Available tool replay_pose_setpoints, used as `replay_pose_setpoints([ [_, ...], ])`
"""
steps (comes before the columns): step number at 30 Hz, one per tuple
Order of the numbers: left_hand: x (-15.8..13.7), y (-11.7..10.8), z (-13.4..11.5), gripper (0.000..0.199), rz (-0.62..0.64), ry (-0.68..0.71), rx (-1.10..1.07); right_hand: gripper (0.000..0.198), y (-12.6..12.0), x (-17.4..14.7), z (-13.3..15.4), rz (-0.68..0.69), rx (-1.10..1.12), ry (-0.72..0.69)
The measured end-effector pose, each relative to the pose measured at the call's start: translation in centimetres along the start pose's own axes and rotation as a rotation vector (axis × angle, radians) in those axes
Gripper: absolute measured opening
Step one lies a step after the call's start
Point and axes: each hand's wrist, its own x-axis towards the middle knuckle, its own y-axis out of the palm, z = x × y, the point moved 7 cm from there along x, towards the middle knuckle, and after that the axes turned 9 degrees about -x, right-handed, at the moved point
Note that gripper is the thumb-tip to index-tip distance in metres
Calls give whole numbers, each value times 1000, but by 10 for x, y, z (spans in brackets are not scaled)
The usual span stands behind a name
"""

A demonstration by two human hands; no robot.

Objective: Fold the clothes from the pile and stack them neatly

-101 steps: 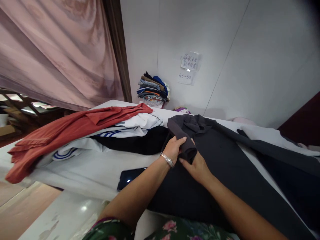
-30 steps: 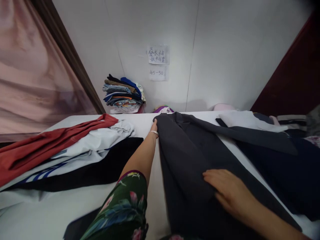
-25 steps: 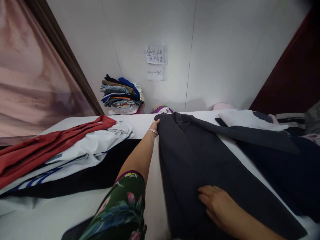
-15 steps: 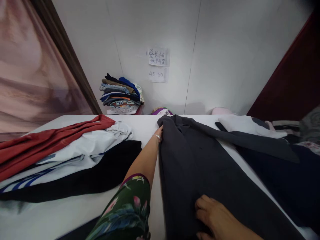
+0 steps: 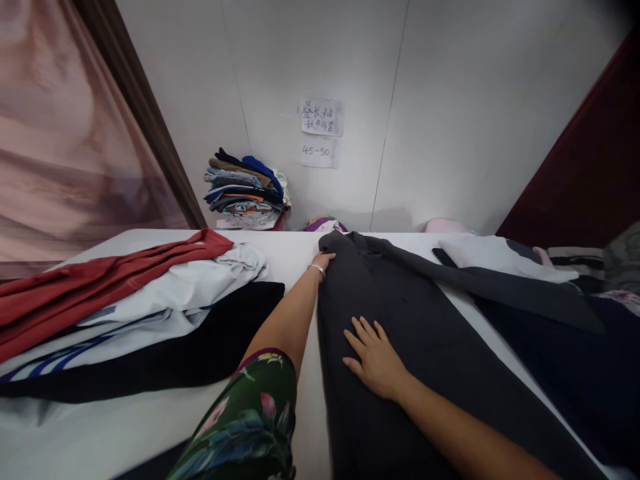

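Note:
A dark grey long-sleeved coat (image 5: 425, 347) lies lengthwise on the white table, one sleeve stretched out to the right. At its upper left edge, near the shoulder, my left hand (image 5: 324, 260) grips the cloth; part of its fingers is hidden by the fabric. A bracelet circles that wrist. My right hand (image 5: 373, 353) rests flat on the middle of the coat, fingers spread and holding nothing.
Left on the table (image 5: 270, 433) lie a red garment (image 5: 150, 267), white garments (image 5: 185, 283) and a black one (image 5: 210, 340). To the right are navy cloth (image 5: 565, 360) and white cloth (image 5: 500, 257). A folded clothes stack (image 5: 245, 190) stands by the wall.
My right hand has moved up and left over the coat, its fingers going from curled to spread flat. The left hand stays at the coat's upper edge, its thumb now showing more on top.

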Motion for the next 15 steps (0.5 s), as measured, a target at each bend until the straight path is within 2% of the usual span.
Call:
replay_pose_setpoints([
  [3,4,-12,4,57,-133,12,178,60,17,-2,0,17,-31,-9],
  [7,-2,-22,2,63,-253,84,354,61,13,-5,-1,15,-35,-7],
  [11,-18,-29,-11,79,-356,202,477,60,11,-4,-1,12,-31,-5],
  [15,-35,-20,-31,74,-385,366,624,59,13,-4,-1,2,-20,-7],
])
